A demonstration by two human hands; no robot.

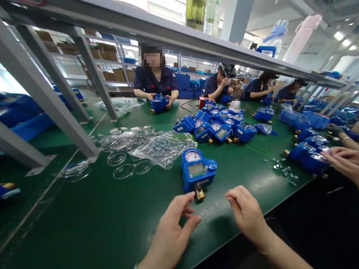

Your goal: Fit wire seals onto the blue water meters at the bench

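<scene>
A blue water meter (199,169) with a round dial, a small display and a brass fitting (199,194) stands on the green table in front of me. My left hand (175,228) is just short of that fitting, its thumb and fingers apart and nothing seen between them. To the right of the meter, clear of it, my right hand (248,213) hovers with its fingers bent together. Whatever its fingertips may hold is hidden. Left of the meter lie clear round discs (123,171) and a clear plastic bag (165,147) of small pieces.
Several blue meters (214,125) are piled behind. Small screws (286,172) and thin green wires are scattered to the right. Another person's hand (343,160) is beside more meters at the right edge. Metal posts (71,112) hold up an overhead shelf (168,35); co-workers sit opposite.
</scene>
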